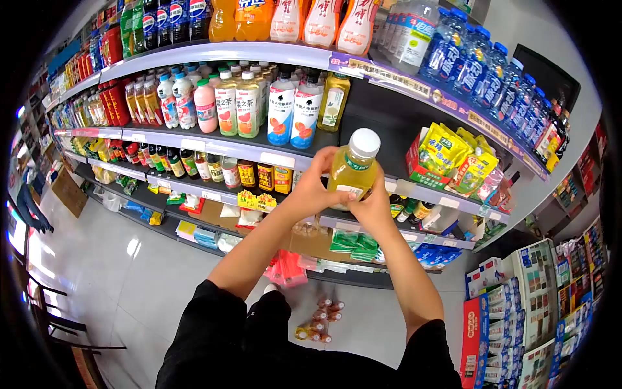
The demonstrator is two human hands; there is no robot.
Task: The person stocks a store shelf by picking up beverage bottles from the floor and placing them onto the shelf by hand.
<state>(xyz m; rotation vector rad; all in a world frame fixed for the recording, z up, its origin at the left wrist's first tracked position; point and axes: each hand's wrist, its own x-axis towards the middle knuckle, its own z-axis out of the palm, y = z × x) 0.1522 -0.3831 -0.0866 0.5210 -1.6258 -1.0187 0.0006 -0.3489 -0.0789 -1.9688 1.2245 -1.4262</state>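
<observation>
Both hands are wrapped round a drink bottle [353,170] with yellow liquid and a white cap, held up in front of the middle shelf. My left hand [314,188] grips its left side, and my right hand [374,204] closes on its lower right side. The bottle tilts slightly, cap toward me. Behind it on the shelf stands a similar yellow bottle [334,102], beside white-and-blue bottles [304,111] with dark caps. The label of the held bottle is mostly hidden by my fingers.
Right along the shelf sits a box of yellow packets [447,155]. Blue-capped water bottles [476,58] line the upper shelf. On the floor near my feet stand several bottles [321,321] and a pink plastic bag [285,268]. A stacked display [502,324] rises at the lower right.
</observation>
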